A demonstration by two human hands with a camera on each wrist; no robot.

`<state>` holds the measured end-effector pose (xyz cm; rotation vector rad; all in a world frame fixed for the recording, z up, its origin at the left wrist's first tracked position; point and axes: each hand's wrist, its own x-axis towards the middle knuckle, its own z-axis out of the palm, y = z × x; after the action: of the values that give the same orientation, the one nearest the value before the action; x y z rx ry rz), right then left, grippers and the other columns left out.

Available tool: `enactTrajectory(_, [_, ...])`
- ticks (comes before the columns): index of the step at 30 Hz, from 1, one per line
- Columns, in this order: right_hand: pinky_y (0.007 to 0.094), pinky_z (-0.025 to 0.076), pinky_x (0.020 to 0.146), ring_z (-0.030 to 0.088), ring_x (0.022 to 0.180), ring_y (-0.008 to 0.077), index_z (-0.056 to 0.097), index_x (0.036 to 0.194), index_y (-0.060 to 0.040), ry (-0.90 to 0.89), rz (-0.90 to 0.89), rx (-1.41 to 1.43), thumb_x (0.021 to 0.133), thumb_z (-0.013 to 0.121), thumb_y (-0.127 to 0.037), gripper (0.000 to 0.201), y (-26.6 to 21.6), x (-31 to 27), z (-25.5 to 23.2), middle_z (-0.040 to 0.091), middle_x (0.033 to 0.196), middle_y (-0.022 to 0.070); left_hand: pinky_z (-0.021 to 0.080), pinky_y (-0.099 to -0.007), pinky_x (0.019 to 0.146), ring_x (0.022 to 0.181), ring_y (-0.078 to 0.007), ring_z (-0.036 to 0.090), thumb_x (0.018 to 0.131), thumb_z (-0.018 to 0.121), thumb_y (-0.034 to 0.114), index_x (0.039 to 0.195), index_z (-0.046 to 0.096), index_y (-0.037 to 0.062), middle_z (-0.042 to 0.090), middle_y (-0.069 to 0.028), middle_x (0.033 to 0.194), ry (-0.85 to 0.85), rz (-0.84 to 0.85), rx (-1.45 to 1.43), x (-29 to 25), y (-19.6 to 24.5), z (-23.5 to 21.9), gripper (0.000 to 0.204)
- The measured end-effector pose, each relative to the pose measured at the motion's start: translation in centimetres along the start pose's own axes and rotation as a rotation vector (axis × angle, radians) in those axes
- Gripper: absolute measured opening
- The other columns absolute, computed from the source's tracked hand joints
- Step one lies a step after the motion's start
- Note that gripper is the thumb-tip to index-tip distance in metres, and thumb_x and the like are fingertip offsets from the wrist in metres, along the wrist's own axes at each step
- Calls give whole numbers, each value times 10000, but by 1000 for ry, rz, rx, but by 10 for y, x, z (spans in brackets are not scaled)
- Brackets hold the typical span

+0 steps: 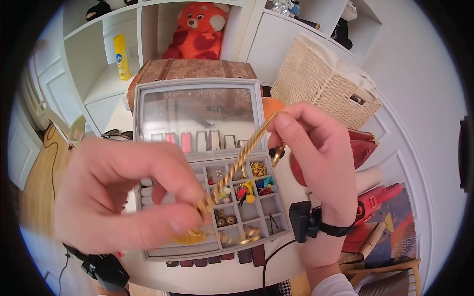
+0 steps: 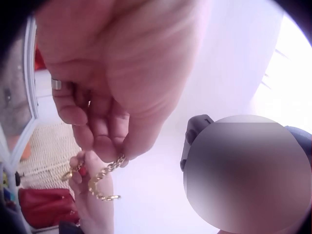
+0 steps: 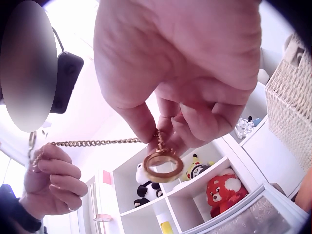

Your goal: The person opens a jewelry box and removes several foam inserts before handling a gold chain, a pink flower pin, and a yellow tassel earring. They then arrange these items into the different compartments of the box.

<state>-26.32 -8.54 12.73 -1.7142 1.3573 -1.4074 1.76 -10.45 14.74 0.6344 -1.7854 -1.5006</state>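
A gold chain bracelet (image 1: 241, 160) stretches at a slant between the two hands, above a grey jewelry box (image 1: 248, 211). My left hand (image 1: 123, 192) pinches its lower end between thumb and index finger, and a short curled tail (image 2: 96, 184) with a clasp dangles below in the left wrist view. At the upper end, my right hand (image 1: 318, 153) pinches the chain between thumb and fingertips. A gold ring (image 3: 164, 176) hangs from that end under the right fingers in the right wrist view. The box's glass lid (image 1: 197, 111) stands raised behind the chain.
Earrings, a coiled gold chain (image 1: 258, 169) and other trinkets lie in the box's compartments. A patterned chest (image 1: 197, 69) stands behind the lid. To the right are a woven basket (image 1: 321, 74) and red bags (image 1: 363, 148). A black cable (image 1: 269, 261) crosses the table's front.
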Motion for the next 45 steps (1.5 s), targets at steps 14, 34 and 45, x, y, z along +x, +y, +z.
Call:
enactTrajectory(14, [268,479,616,612,671,82,739,1114,-8,126,-51,-279,1040,701,-182,193,14,8,-14,678,757,23,470,-263,709,767,-155,637,944,822,227,1094,809,-36,721,-105,871,-54,20,14,5,-3,11,303])
enactTrajectory(34, [311,484,594,638,651,186,753,1079,-76,-374,-169,-334,996,743,-190,142,-10,-17,2,718,809,57,457,-328,721,780,-185,576,1002,683,66,1208,760,-11,682,-108,897,135,199,846,21,-33,11,233])
enactTrajectory(45, [333,478,531,643,560,220,714,998,-98,-252,-202,-318,950,779,-207,135,-17,-22,1,664,677,55,471,-260,663,732,-57,577,1053,688,108,1169,772,-17,707,5,859,-60,-144,87,19,-25,16,190])
